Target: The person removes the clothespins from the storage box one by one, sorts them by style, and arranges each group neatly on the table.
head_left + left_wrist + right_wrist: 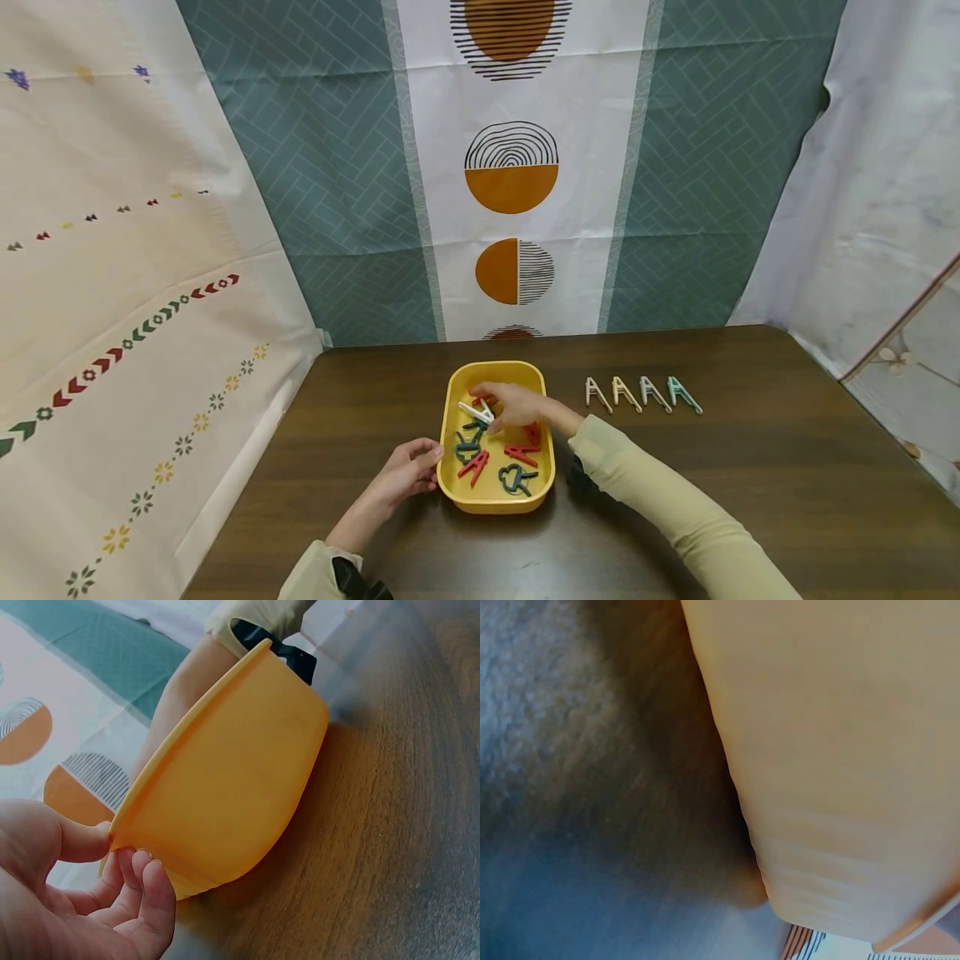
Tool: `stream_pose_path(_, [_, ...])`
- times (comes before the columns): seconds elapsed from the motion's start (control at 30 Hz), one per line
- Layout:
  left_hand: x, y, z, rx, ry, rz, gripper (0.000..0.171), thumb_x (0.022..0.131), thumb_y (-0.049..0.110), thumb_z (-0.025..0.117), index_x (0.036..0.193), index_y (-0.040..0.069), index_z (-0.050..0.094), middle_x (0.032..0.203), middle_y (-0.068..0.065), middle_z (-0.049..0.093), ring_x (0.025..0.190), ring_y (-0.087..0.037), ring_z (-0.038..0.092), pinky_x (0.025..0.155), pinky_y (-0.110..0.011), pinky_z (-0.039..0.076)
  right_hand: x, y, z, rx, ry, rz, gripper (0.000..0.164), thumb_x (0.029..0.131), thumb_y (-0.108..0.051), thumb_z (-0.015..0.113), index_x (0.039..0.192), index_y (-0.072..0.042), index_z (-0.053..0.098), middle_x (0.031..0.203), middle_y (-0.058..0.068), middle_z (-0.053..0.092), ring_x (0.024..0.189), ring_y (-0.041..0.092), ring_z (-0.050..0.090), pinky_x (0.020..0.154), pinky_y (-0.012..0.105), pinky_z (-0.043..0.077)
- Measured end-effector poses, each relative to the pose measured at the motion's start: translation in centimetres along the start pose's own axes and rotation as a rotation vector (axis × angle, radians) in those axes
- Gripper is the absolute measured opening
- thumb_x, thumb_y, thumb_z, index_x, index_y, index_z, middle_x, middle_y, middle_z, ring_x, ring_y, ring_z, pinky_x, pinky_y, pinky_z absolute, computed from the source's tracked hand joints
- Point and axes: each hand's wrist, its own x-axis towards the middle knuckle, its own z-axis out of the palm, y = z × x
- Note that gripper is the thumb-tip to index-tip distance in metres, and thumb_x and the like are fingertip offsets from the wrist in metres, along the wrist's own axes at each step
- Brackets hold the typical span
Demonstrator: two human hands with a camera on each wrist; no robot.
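Observation:
A yellow plastic tub [495, 506] stands on the table with red clothespins [474, 468], dark green outline-shaped clips [516, 478] and a white clothespin [477, 412] inside. My left hand [408, 475] pinches the tub's left rim, thumb on top and fingers curled under, as the left wrist view shows at the tub wall [217, 780]. Over the tub's far part, my right hand [513, 406] reaches in from the right. Its forefinger and thumb are spread apart around the white clothespin. The tub's outer wall [840, 750] fills much of the right wrist view, hiding that hand.
Right of the tub, a row of several clothespins lies on the dark wooden table [750, 467]: a beige one [597, 395], a yellowish one [626, 394], a pale grey one [655, 394] and a mint green one [684, 395]. Patterned cloths [517, 167] hang behind.

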Motion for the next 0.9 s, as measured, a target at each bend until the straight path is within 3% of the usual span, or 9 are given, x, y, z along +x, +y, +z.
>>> stream_pose_path(0.33, [0.7,-1.0,-0.1,0.000,0.023,0.013,0.039,0.094,0.027,0.051,0.115,-0.005,0.045,0.074,-0.001,0.052,0.064,-0.012,0.051,0.062,-0.025,0.048,0.1,0.1,0.0,-0.003,-0.006,-0.014,0.068,0.074,-0.004,0.073,0.133,-0.005,0.041,0.132,0.011,0.050,0.119,0.026,0.050,0.100,0.040,0.040])
stream_pose_path(0.7, [1.0,-1.4,-0.1,-0.014,0.036,0.007,0.037,0.093,0.025,0.051,0.114,-0.005,0.046,0.074,-0.002,0.052,0.062,-0.011,0.051,0.061,-0.025,0.048,0.0,0.1,0.1,-0.039,0.011,-0.023,0.060,0.073,-0.001,0.073,0.128,-0.004,0.047,0.117,0.009,0.058,0.097,0.020,0.054,0.091,0.036,0.045])
stream_pose_path(0.9, [0.9,-1.4,0.0,-0.014,0.031,0.015,0.039,0.093,0.027,0.052,0.114,-0.005,0.046,0.074,-0.001,0.052,0.062,-0.010,0.051,0.061,-0.024,0.048,-0.1,0.2,0.1,-0.049,0.035,-0.035,0.056,0.074,-0.001,0.071,0.125,-0.004,0.048,0.097,0.009,0.057,0.084,0.016,0.051,0.080,0.030,0.045])
